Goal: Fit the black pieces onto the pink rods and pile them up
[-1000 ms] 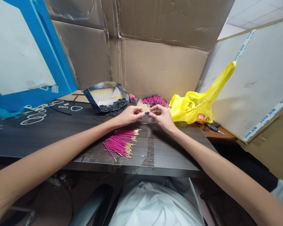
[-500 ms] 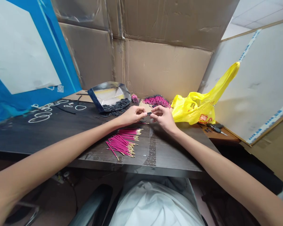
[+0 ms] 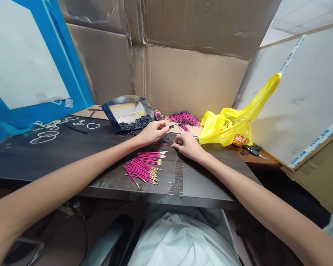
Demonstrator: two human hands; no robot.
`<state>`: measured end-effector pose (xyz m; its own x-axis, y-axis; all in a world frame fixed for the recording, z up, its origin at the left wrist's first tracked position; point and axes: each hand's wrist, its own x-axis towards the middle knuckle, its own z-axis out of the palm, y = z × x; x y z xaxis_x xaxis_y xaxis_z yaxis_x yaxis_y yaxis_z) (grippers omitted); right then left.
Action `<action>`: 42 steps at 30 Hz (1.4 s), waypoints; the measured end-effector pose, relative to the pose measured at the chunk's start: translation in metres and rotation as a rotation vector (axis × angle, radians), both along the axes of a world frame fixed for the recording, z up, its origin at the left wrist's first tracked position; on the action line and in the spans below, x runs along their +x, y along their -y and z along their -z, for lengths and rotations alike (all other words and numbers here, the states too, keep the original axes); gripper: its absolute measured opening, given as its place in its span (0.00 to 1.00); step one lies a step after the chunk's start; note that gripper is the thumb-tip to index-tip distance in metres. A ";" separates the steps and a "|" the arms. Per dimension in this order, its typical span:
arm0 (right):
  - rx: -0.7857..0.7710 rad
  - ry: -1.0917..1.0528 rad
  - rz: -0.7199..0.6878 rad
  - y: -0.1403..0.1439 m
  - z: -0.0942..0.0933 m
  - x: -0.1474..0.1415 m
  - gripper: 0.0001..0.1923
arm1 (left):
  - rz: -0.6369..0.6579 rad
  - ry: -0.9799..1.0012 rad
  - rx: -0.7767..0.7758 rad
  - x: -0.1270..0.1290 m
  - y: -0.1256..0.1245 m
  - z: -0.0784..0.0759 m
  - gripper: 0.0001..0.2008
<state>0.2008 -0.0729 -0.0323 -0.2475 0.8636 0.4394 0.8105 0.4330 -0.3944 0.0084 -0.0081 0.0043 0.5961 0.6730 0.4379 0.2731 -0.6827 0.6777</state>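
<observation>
Between the thumb and fingers of my left hand (image 3: 154, 132) is a short black tube (image 3: 171, 126), its end sticking out to the right. My right hand (image 3: 186, 145) is lower, near the tabletop, its fingertips closed on the end of a thin pink wire (image 3: 164, 144) with a metal tip. Just below both hands lies a loose pile of pink wires (image 3: 144, 166), gold tips mostly to the right. Behind my left hand, an open plastic bag (image 3: 127, 107) spills many black tubes (image 3: 133, 123) onto the table.
At the back lies a heap of pink pieces with black ends (image 3: 184, 118), beside a small upright bundle (image 3: 158, 115). A yellow plastic bag (image 3: 224, 127) stands on the right, with keys (image 3: 254, 150) past it. White loops (image 3: 46, 136) lie left. Cardboard (image 3: 194, 77) walls the back.
My hands have parted. The right hand has dropped toward the table and taken hold of a pink wire, while the left has shifted slightly up and left, keeping the black tube.
</observation>
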 end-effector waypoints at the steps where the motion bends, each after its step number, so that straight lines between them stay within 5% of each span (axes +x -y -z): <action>1: 0.006 0.041 0.007 0.000 0.000 -0.001 0.04 | -0.002 -0.012 0.014 0.000 0.000 0.001 0.12; 8: 0.058 0.233 0.010 -0.002 0.007 -0.006 0.04 | -0.018 -0.112 0.166 0.003 0.002 0.004 0.12; 19: 0.170 -0.043 0.183 0.004 -0.004 -0.003 0.08 | 0.060 -0.188 0.135 0.003 0.000 0.005 0.15; 24: 0.256 -0.057 0.123 0.016 -0.010 -0.009 0.05 | -0.044 -0.167 0.198 0.003 -0.005 0.004 0.14; 30: 0.111 0.154 -0.125 0.020 -0.005 -0.019 0.05 | -0.093 -0.153 0.188 0.000 -0.012 0.004 0.12; 37: 0.093 0.344 -0.081 0.018 -0.003 -0.026 0.06 | -0.050 -0.162 0.154 0.003 -0.006 0.007 0.14; 42: 0.067 0.291 0.034 0.014 -0.005 -0.017 0.08 | -0.070 -0.182 0.184 0.002 -0.006 0.005 0.15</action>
<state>0.1840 -0.0867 -0.0277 -0.3429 0.8448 0.4107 0.8999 0.4209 -0.1144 0.0108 -0.0022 -0.0006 0.6313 0.6340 0.4466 0.4299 -0.7654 0.4789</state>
